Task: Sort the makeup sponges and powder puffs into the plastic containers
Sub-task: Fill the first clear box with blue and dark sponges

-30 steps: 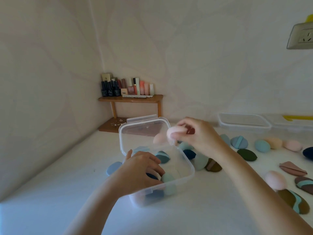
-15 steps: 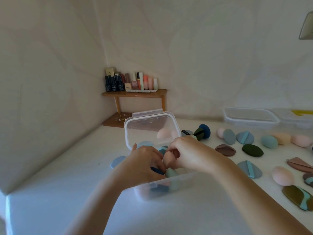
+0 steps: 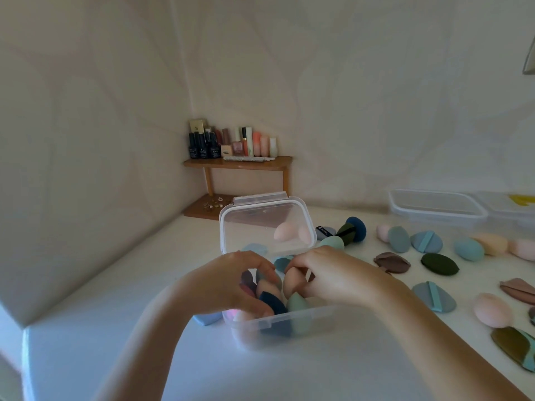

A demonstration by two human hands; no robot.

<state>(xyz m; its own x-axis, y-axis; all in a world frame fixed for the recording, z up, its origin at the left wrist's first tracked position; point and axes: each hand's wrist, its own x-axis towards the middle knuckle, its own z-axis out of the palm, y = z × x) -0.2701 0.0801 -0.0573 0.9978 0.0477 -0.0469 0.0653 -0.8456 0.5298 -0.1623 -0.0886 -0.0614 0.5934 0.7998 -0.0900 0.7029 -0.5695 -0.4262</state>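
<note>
wht table [image 3: 121, 342], clear box [image 3: 289, 328], loose sponges [image 3: 469, 248], puffs [image 3: 439, 263]

You are sitting in a home, at a makeup corner rather than a shop or workshop. A small wooden shelf [image 3: 237, 164] is standing in the corner, carrying nail polish bottles [image 3: 202, 147], lip products and slim tubes [image 3: 260, 144]. On the board under the shelf [image 3: 199, 209] small trinkets are lying loose. Behind the shelf, pale wallpaper [image 3: 347, 96] with a faint leaf pattern is covering both walls. The shelf is resting on a plain white tabletop [image 3: 115, 285]. To the right of the shelf, makeup sponges and powder puffs [image 3: 439, 263] are lying scattered beside clear plastic containers [image 3: 434, 211]. In front of the shelf, an open clear box [image 3: 289, 317] is holding more, a peach sponge [image 3: 291, 282] among them.
</note>
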